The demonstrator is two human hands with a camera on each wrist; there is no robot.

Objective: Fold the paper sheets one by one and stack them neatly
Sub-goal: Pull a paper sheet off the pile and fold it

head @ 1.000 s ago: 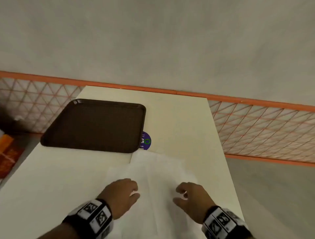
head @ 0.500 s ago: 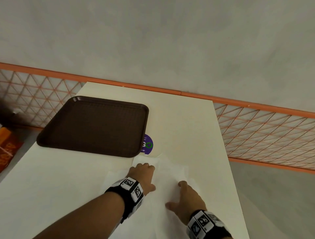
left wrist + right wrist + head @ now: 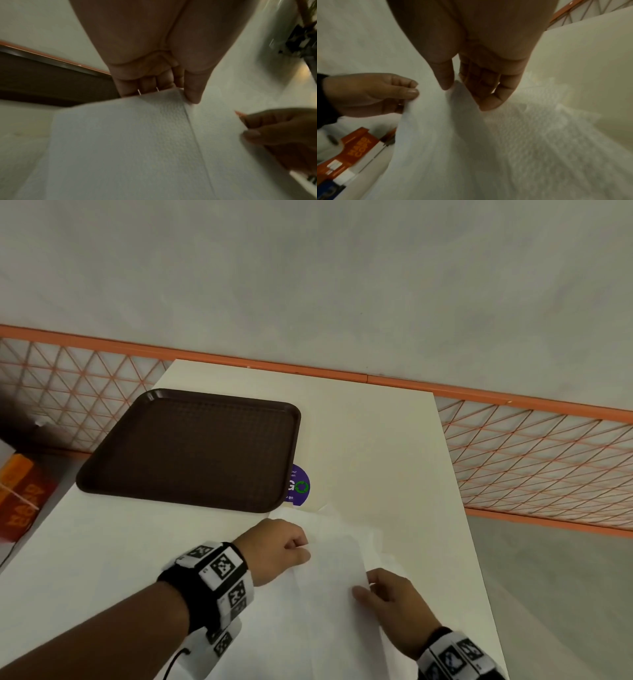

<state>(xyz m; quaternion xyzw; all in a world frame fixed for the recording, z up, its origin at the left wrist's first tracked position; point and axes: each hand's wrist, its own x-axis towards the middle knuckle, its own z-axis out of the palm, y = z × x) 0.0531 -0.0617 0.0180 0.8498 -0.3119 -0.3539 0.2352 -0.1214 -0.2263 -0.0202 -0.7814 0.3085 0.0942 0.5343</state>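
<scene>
Several white paper sheets [image 3: 346, 529] lie overlapped at the near right of the cream table [image 3: 376, 440]. The top sheet [image 3: 334, 573] is raised at its far edge. My left hand [image 3: 279, 551] pinches that sheet's far left corner between thumb and curled fingers; the left wrist view shows the top sheet [image 3: 128, 135] under my left hand [image 3: 164, 86]. My right hand [image 3: 390, 594] pinches the sheet's right edge between thumb and fingers. In the right wrist view my right hand [image 3: 458, 86] holds the lifted top sheet [image 3: 433, 135] above the embossed sheets [image 3: 530, 135] lying flat.
A dark brown tray [image 3: 191, 446] sits at the far left of the table. A purple round sticker [image 3: 299, 487] shows beside its near right corner. An orange mesh fence [image 3: 534, 460] runs behind the table. An orange box [image 3: 20, 501] stands off the table's left side.
My left hand reached forward to the sheet's far corner and closed on it. My right hand shifted to the sheet's right edge. The top sheet's far edge has lifted off the pile.
</scene>
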